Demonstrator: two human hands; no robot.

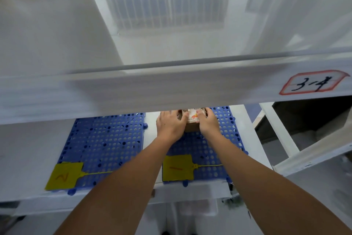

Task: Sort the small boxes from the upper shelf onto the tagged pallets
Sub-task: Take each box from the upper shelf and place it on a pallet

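A small brown cardboard box [192, 118] with a white printed label sits at the far end of the right blue perforated pallet [209, 154]. My left hand [170, 125] grips its left side and my right hand [207, 122] grips its right side, fingers curled over the top. This pallet carries a yellow tag [178, 168] marked 1. The left blue pallet [102, 139] has a yellow tag [64, 175] marked 2 and holds nothing visible. The upper shelf [171, 86] hides the box's far edge.
The white upper shelf's front lip crosses the whole view just above my hands, with a red-bordered label [314, 82] reading 3-4. A white frame post [282, 135] stands right of the pallets. The lower shelf's front edge [114, 194] runs below the tags.
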